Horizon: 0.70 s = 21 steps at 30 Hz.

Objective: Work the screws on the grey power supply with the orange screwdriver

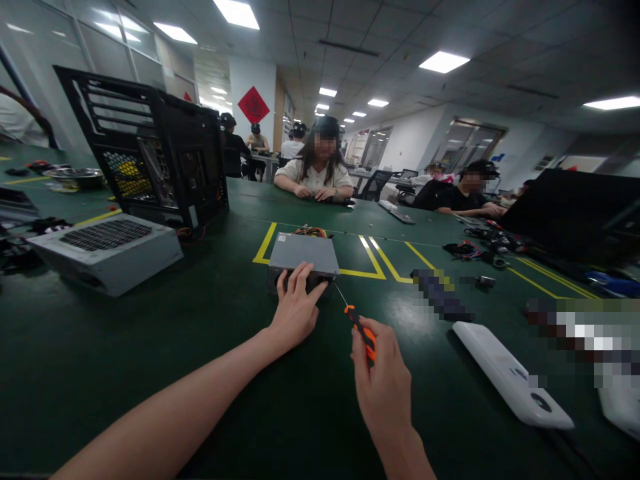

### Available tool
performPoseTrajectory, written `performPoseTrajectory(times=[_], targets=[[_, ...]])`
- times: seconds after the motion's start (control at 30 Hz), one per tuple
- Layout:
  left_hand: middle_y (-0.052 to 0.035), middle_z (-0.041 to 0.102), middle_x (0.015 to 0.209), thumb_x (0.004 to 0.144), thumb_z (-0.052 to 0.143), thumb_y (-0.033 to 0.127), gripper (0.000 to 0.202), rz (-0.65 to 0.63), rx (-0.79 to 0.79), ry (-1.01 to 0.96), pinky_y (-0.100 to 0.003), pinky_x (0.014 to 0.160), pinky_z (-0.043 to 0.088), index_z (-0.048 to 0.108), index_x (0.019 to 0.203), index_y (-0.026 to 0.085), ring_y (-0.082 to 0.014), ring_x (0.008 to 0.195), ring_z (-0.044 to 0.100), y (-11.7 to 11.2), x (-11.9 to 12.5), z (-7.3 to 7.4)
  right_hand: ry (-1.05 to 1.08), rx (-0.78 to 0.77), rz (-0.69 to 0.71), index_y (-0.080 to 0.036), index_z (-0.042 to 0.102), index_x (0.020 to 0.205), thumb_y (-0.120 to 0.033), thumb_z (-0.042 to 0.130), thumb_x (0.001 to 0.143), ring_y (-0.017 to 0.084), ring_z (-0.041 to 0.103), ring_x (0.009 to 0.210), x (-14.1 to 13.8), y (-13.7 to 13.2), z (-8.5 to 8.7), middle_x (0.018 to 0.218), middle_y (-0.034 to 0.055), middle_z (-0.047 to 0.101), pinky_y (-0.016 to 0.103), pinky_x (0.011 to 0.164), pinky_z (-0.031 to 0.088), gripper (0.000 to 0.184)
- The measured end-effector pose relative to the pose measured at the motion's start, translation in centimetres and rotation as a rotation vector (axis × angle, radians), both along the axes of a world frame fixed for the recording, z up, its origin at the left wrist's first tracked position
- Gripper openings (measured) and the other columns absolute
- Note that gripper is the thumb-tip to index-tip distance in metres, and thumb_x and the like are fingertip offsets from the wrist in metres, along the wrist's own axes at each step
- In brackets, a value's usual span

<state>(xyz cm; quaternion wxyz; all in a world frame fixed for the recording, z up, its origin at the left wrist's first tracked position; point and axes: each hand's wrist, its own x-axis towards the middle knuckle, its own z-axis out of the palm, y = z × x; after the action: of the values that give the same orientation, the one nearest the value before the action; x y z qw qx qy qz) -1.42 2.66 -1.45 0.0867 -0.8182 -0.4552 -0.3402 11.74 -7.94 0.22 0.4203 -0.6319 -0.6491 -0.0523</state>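
A grey metal power supply unit (pixel 304 251) sits on the green table in front of me, its bundle of coloured cables (pixel 311 232) at the far side. My left hand (pixel 296 308) lies against its near face and top edge, fingers spread and bent over the edge, thumb near the right corner. My right hand (pixel 383 367) is closed around the handle of an orange and black screwdriver (pixel 361 332). The thin shaft points up and left to the unit's near right corner. Whether the tip touches a screw there is too small to tell.
To the left stand a second power supply (pixel 113 250) and an open black computer case (pixel 150 153). A white oblong device (pixel 513 377) lies at right, near cables (pixel 475 250) and a black panel (pixel 575 213). A person (pixel 320 167) sits across the table (pixel 240 413).
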Motion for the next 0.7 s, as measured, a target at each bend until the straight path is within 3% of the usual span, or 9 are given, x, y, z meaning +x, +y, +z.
performPoseTrajectory(times=[0.1,0.33,0.5,0.7], targets=[[-0.0098,0.028,0.135,0.069,0.050,0.008,0.049,-0.004,0.002,0.001,-0.052,0.103,0.013,0.054,0.114,0.026,-0.0290,0.128,0.020,0.0,0.0,0.0,0.003,-0.060,-0.060,-0.019,0.048,0.100,-0.031,0.032,0.088,0.017,0.062,0.069,0.5,0.1,0.0,0.085,0.0061,0.059,0.028,0.054,0.050,0.023],[-0.0099,0.027,0.136,0.068,0.050,0.008,0.051,-0.016,-0.015,0.012,-0.051,0.103,0.013,0.052,0.116,0.026,-0.0282,0.129,0.018,0.0,-0.3,0.0,-0.038,0.003,-0.004,-0.017,0.046,0.098,-0.024,0.042,0.082,0.020,0.058,0.085,-0.7,0.1,-0.2,0.103,0.0125,0.046,0.030,0.059,0.052,0.017],[-0.0110,0.026,0.136,0.069,0.050,0.009,0.050,-0.024,-0.013,0.026,-0.052,0.103,0.012,0.052,0.116,0.025,-0.0283,0.129,0.017,0.0,-0.4,0.0,-0.080,0.078,-0.043,-0.018,0.049,0.097,-0.025,0.039,0.086,0.018,0.058,0.084,-0.1,0.1,0.0,0.095,0.0091,0.054,0.029,0.062,0.050,0.016],[-0.0112,0.026,0.136,0.069,0.049,0.008,0.050,-0.024,-0.002,0.029,-0.052,0.103,0.012,0.052,0.116,0.025,-0.0278,0.130,0.016,0.1,-0.5,-0.2,-0.112,-0.006,-0.062,-0.019,0.052,0.097,-0.031,0.041,0.085,0.018,0.059,0.078,0.1,0.1,0.0,0.094,0.0092,0.055,0.028,0.056,0.050,0.020]])
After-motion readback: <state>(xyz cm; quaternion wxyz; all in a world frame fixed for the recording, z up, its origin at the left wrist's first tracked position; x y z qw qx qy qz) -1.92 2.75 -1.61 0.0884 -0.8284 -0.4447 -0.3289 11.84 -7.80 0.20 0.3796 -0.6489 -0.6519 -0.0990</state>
